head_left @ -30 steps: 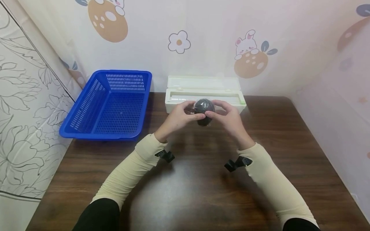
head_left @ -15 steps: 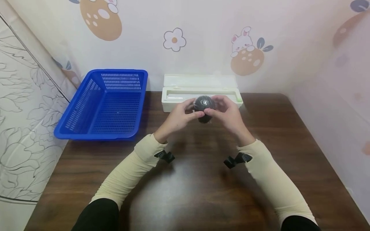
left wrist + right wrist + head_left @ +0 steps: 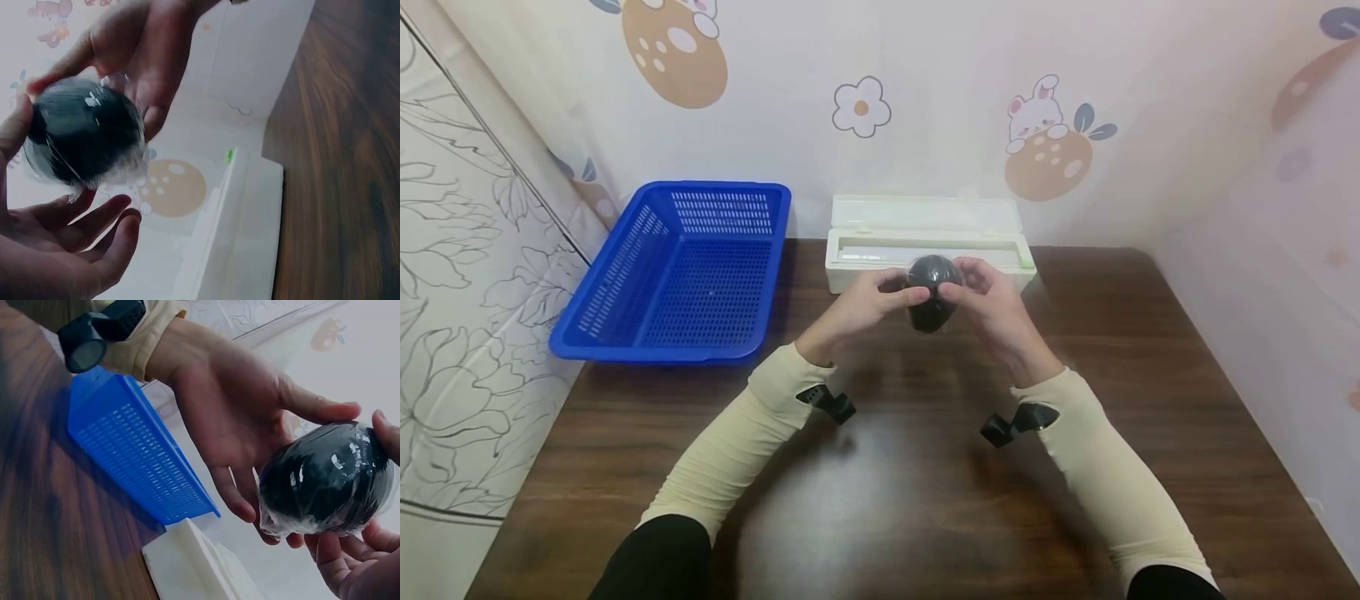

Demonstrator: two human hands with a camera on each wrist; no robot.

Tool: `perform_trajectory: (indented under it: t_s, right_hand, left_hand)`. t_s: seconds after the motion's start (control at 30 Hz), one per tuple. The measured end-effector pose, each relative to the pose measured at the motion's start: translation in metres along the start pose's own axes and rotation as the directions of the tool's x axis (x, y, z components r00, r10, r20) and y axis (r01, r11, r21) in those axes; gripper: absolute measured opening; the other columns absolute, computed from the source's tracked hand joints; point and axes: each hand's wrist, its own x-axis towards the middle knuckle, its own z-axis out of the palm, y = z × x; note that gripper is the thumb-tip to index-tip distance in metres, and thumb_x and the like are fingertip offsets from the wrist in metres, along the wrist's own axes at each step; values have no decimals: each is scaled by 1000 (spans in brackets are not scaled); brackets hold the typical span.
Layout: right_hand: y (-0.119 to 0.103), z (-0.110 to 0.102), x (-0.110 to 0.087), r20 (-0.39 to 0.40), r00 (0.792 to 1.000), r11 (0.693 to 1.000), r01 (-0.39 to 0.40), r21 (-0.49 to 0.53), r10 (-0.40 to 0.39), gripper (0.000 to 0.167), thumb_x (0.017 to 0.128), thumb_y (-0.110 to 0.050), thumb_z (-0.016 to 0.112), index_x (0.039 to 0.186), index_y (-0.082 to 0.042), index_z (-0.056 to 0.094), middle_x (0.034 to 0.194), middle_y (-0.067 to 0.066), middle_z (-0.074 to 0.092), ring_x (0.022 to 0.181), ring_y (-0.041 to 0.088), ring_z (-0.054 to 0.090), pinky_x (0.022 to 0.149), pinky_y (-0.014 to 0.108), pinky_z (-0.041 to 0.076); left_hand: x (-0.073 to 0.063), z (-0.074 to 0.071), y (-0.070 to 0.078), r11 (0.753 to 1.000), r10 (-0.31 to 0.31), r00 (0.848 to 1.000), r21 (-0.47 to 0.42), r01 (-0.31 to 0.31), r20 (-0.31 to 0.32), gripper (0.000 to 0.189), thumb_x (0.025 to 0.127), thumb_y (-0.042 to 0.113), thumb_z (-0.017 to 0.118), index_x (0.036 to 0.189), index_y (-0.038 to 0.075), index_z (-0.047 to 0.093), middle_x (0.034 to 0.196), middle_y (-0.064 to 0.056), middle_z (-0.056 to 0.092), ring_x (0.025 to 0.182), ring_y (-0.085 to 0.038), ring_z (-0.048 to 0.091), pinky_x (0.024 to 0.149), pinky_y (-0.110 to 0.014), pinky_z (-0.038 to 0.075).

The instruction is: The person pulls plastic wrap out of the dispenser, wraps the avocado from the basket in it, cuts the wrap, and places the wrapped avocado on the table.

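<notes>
A dark, egg-shaped thing (image 3: 931,307), wrapped in clear cling film, is held between both hands above the table. My left hand (image 3: 867,302) holds its left side, thumb toward me. On the opposite side my right hand (image 3: 998,310) grips it, with its thumb on the front. In the right wrist view the film on the dark thing (image 3: 322,478) looks glossy and creased, gathered along the underside. Loose crinkled film also shows at the edge of the dark thing (image 3: 87,128) in the left wrist view. What the dark thing is, I cannot tell.
Behind the hands stands a long white box (image 3: 850,280) with its lid (image 3: 925,214) raised against the wall. A blue perforated plastic basket (image 3: 662,354) is at the back left. Both stand on a dark wooden table (image 3: 910,492), with patterned curtain (image 3: 940,108) behind.
The wrapped dark thing has been turned in the hands, so more of its lower part shows. The left thumb has shifted toward its left edge. Box and basket stay put.
</notes>
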Motion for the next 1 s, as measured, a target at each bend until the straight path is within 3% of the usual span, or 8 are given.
perform_trajectory:
  t_s: [0.13, 0.23, 0.33, 0.5, 0.63, 0.77, 1.0]
  right_hand:
    - [1, 2, 1, -3, 1000, 998, -12, -55, 12, 22, 90, -7, 65, 110, -10, 55, 99, -2, 61, 95, 11, 57, 85, 18, 50]
    - [1, 3, 1, -26, 999, 992, -28, -126, 25, 28, 89, -14, 68, 113, -10, 54, 105, 0, 59, 101, 15, 55, 89, 20, 48]
    - [1, 3, 2, -59, 997, 976, -51, -213, 40, 36, 87, -20, 72, 116, -9, 53, 113, 2, 57, 110, 18, 53, 98, 26, 46]
    - [2, 3, 2, -62, 996, 951, -76, -300, 60, 49, 86, -25, 74, 122, -4, 50, 129, 12, 54, 125, 23, 49, 111, 42, 40]
    - [0, 3, 3, -35, 998, 948, -69, -310, 61, 54, 86, -26, 74, 127, -1, 50, 137, 15, 52, 132, 26, 47, 113, 45, 38]
    - [0, 3, 4, -8, 998, 938, -67, -340, 68, 57, 87, -27, 73, 131, 0, 50, 138, 17, 51, 133, 29, 48, 113, 47, 38]
    - [2, -1, 2, 93, 992, 928, -41, -371, 82, 52, 96, -28, 62, 136, 1, 48, 138, 21, 50, 124, 36, 57, 108, 51, 42]
  left_hand:
    - [-1, -3, -3, 1000, -6, 1000, -10, 6, -5, 44, 92, 37, 65, 127, 11, 62, 121, -6, 66, 114, -19, 56, 102, -40, 43]
    - [0, -4, -3, 1000, -8, 999, -16, 8, -33, 62, 90, 34, 68, 143, 9, 47, 135, -11, 58, 124, -23, 54, 107, -41, 44]
    - [1, -5, -4, 1000, 28, 997, -2, -28, -78, 76, 87, 28, 73, 150, 7, 36, 142, -14, 52, 130, -26, 51, 109, -42, 43]
    - [0, -8, -4, 994, 101, 994, 57, -98, -53, 66, 87, 25, 73, 144, 4, 45, 132, -16, 61, 122, -26, 58, 106, -39, 46]
    - [-1, -11, -2, 997, 62, 998, 48, -62, -2, 58, 88, 27, 71, 139, 6, 51, 125, -13, 65, 117, -22, 61, 102, -36, 48]
    - [-1, -14, -4, 998, 43, 999, 37, -43, 21, 41, 88, 29, 71, 124, 11, 65, 115, -6, 69, 109, -18, 59, 98, -35, 45]
    - [-2, -13, -8, 998, -11, 1000, -65, 10, -20, 36, 85, 32, 73, 115, 12, 70, 109, -5, 70, 105, -17, 58, 97, -39, 43]
